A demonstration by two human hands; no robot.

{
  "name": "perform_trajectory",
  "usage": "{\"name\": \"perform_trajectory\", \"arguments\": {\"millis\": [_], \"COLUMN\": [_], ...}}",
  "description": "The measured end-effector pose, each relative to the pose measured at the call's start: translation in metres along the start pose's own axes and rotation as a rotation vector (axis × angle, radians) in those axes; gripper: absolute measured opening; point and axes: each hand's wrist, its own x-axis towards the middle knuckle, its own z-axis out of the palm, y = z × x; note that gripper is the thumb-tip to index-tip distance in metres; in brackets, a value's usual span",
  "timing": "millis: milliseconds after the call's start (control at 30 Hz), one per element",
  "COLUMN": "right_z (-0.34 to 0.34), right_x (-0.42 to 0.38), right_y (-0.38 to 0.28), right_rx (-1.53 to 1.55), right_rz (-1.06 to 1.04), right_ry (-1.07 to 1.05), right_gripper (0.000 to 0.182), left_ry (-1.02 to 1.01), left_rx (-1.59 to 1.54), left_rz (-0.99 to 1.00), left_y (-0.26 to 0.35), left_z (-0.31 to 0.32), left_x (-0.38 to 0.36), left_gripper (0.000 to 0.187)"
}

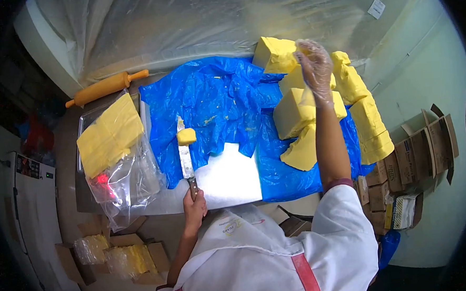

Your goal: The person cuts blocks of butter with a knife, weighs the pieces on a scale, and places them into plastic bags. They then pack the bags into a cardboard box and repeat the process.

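My left hand (195, 205), at the table's front edge, is wrapped round the brown handle of a long knife (185, 161). The blade points away from me, and a small chunk of butter (186, 136) rests on it over the blue plastic sheet (210, 104). My right hand (316, 70), in a clear plastic glove, is stretched out over the big butter blocks (294, 113) at the right. Its fingers are curled, with yellow showing at them; I cannot tell what they hold. A cut butter slab (302, 150) leans in front of the blocks.
At the left, a wooden rolling pin (103, 89) lies behind a scale with a yellow butter sheet (111, 133) and clear plastic wrap (125, 193). More butter (369, 122) lines the right edge. Cardboard boxes (420, 151) stand at right; an open carton (70, 264) sits on the floor.
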Motion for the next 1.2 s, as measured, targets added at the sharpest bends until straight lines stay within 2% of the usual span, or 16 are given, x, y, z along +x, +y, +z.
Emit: {"name": "perform_trajectory", "arguments": {"millis": [133, 300, 400, 433, 600, 667, 767, 833, 900, 967, 1000, 1067, 1100, 1133, 1167, 1200], "right_z": [-0.042, -0.120, -0.166, -0.182, -0.229, -0.228, -0.211, -0.227, -0.224, -0.197, -0.171, -0.102, -0.064, -0.024, 0.016, 0.055], "right_x": [0.021, 0.032, 0.020, 0.010, -0.106, -0.175, -0.221, -0.185, -0.144, -0.125, -0.118, -0.129, -0.129, -0.129, -0.133, -0.122], "right_y": [0.012, 0.055, 0.072, 0.078, 0.053, 0.094, 0.106, 0.066, 0.018, -0.006, -0.034, -0.054, -0.085, -0.100, -0.112, -0.116], "right_rx": [-0.093, 0.131, -0.091, -0.002, -0.226, -0.204, -0.006, -0.043, -0.285, -0.151, -0.045, 0.140, 0.207, 0.109, -0.072, -0.158], "right_rz": [-0.031, 0.106, 0.125, 0.209, 0.624, 0.861, 0.712, 0.691, 0.609, 0.514, 0.551, 0.344, 0.316, 0.119, 0.118, 0.409], "right_ry": [0.026, -0.028, -0.052, -0.080, 0.006, -0.189, -0.132, 0.023, 0.100, 0.192, 0.154, -0.096, -0.335, -0.529, -0.699, -0.921], "right_gripper": [0.028, 0.027, 0.027, 0.026, 0.029, 0.035, 0.043, 0.048, 0.045, 0.035, 0.035, 0.039, 0.041, 0.049, 0.060, 0.072], "left_ry": [-0.007, 0.014, 0.009, -0.014, 0.019, 0.032, 0.008, -0.010, 0.059, 0.093, 0.050, 0.006, -0.023, -0.029, -0.038, -0.050], "left_rx": [0.018, 0.000, 0.039, 0.037, 0.081, 0.077, 0.070, 0.107, 0.145, 0.136, 0.123, 0.037, 0.054, 0.050, 0.046, 0.043], "left_rz": [0.022, 0.005, -0.007, 0.044, 0.031, 0.022, -0.004, 0.026, 0.012, 0.035, 0.086, 0.079, 0.105, 0.120, 0.132, 0.143], "left_y": [-0.006, -0.007, -0.006, -0.008, -0.010, -0.010, -0.006, -0.008, -0.008, -0.003, 0.001, 0.024, 0.035, 0.043, 0.050, 0.057], "left_z": [-0.004, -0.002, -0.003, -0.003, 0.002, 0.002, 0.003, 0.005, -0.003, -0.004, -0.002, 0.006, 0.010, 0.010, 0.011, 0.010], "left_x": [-0.004, -0.007, -0.006, -0.006, -0.003, -0.002, -0.005, -0.005, -0.010, -0.017, -0.021, -0.038, -0.046, -0.053, -0.061, -0.067], "left_gripper": [0.013, 0.013, 0.015, 0.016, 0.015, 0.015, 0.016, 0.018, 0.018, 0.018, 0.017, 0.019, 0.020, 0.021, 0.021, 0.022]}}
